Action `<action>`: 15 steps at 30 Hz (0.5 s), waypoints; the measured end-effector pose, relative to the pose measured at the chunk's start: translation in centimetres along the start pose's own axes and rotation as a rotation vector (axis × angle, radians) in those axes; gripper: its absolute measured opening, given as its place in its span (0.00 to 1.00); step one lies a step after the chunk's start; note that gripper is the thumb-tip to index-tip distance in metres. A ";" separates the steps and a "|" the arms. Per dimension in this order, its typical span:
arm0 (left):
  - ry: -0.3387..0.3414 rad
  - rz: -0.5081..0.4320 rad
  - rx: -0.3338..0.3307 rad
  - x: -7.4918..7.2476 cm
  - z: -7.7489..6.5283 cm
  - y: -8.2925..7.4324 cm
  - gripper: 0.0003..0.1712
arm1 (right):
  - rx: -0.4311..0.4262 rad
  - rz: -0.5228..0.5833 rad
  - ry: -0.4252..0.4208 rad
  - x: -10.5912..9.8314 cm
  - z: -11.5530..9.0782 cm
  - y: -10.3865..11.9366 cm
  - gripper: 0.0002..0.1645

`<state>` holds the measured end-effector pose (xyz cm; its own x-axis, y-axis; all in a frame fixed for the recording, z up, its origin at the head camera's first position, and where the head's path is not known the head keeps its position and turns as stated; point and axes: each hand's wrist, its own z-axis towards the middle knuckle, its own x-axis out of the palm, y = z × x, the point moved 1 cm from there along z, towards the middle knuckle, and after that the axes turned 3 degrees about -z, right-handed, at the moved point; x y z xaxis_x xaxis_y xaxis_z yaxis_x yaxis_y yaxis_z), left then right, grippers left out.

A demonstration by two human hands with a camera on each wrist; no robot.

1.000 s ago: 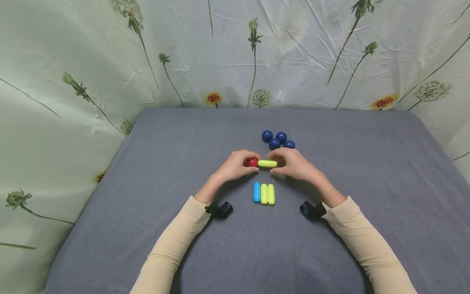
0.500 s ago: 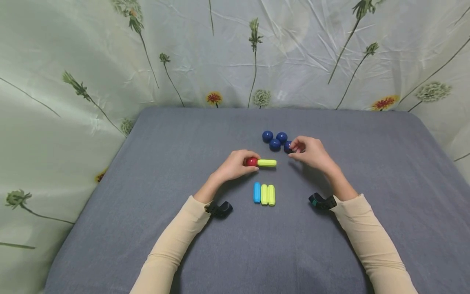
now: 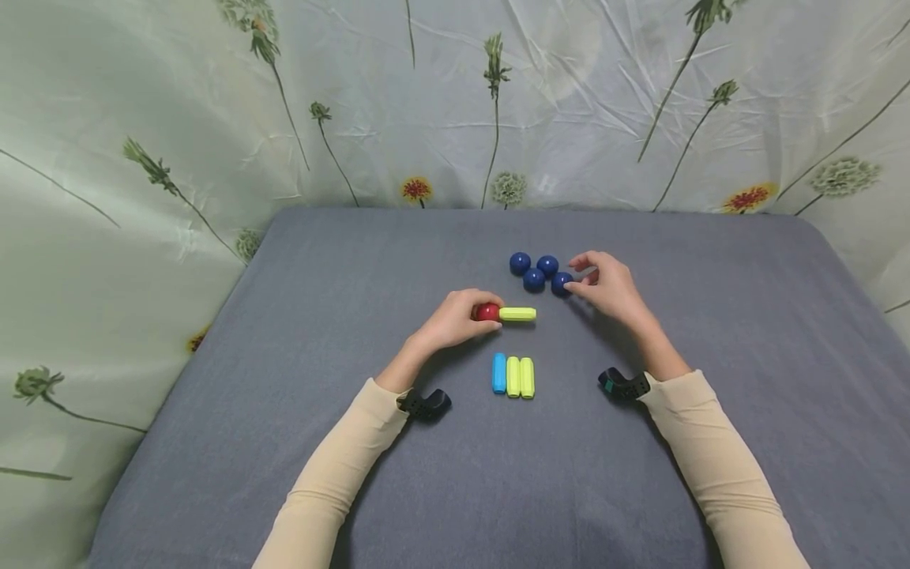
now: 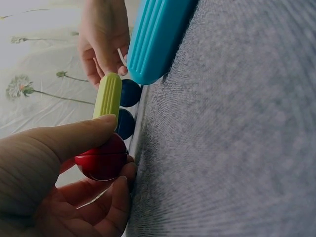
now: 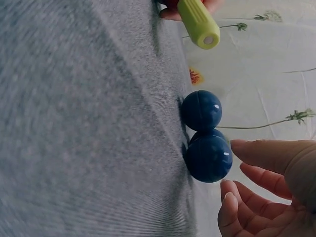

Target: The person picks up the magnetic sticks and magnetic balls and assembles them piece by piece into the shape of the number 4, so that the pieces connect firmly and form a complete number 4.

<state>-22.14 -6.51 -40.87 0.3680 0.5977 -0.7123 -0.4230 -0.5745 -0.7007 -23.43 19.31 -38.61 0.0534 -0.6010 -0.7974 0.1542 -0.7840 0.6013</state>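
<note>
In left hand (image 3: 456, 319), 1 red ball (image 3: 487, 312)

Got the red ball (image 4: 101, 162) in the left hand (image 4: 37, 173)

Thumb on one side, fingers curled round the other, and a yellow stick (image 4: 107, 96) poking up past the thumb tip. Two blue balls (image 4: 131, 93) show behind it, right hand (image 4: 104, 37) fingers-down just above, can't tell if it's touching them. A blue stick (image 4: 158, 39) looms closer on the grey cloth (image 4: 232, 128), flowery curtain (image 4: 44, 59) to the left
</note>
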 end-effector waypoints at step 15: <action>0.004 -0.009 -0.001 0.0 0.0 0.0 0.18 | 0.014 -0.022 0.081 1.0 0.2 -0.2 0.22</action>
<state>-22.12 -6.56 -40.83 0.3748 0.6008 -0.7061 -0.4187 -0.5698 -0.7071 -23.66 18.85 -39.54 0.1302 -0.5694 -0.8117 0.1427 -0.7994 0.5837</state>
